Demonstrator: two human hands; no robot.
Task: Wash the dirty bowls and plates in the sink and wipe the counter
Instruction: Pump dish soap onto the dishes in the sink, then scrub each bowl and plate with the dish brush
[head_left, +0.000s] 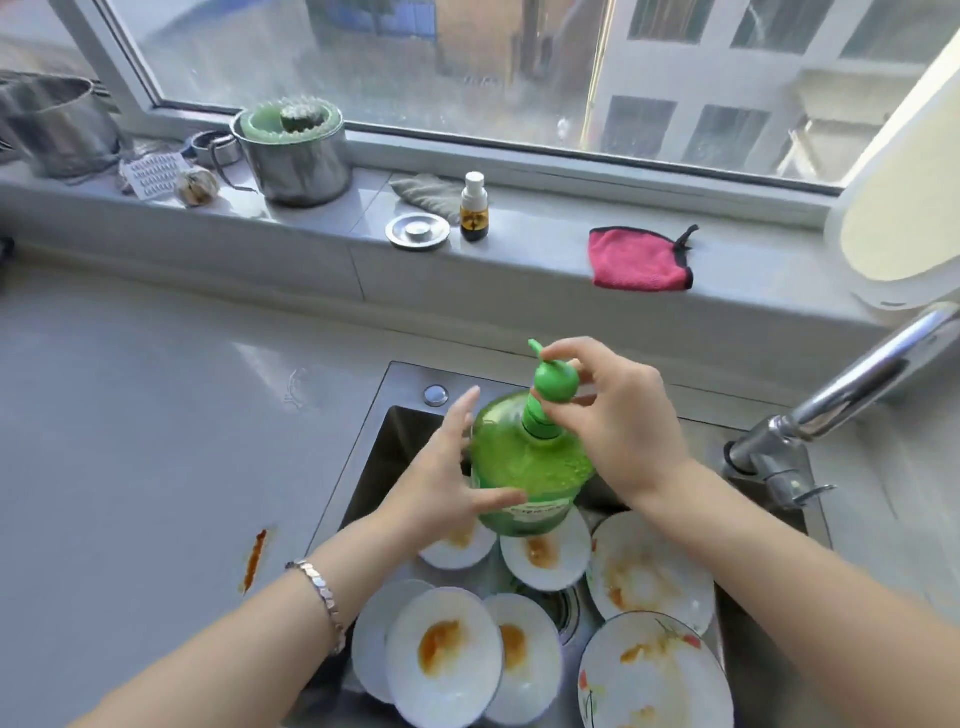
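Green bottle (530, 467) is up over the back of the sink (395, 431), leaning a bit. R hand (618, 415) pinches the pump (556, 376), fingers curled round its head. L hand (447, 483) is spread w/ fingers straight and thumb lying across the bottle's front; bracelet (322, 597) on that wrist.

Bottle & L hand hide part of two bowls at the back of the basin. Nearer, more bowls (441, 654) overlap at front left, each w/ orange sauce. Two smeared plates (649, 566) lie on the right, the nearer one flower-printed. Drain shows only in part btw the dishes.

Tap (831, 405) comes in from the right, close to the R forearm but apart.

Worktop (130, 415) left of the sink has an orange-brown stain (254, 558) near its front edge.

On the sill (519, 249) behind:
- pink cloth (641, 260) at the edge
- small spray (474, 208) w/ a steel plug (418, 231) just beside it
- grey rag (423, 195) behind those
- steel pot (296, 156), garlic (196, 187)
- bigger pot (57, 130) far left

White appliance (904, 208) stands far right.
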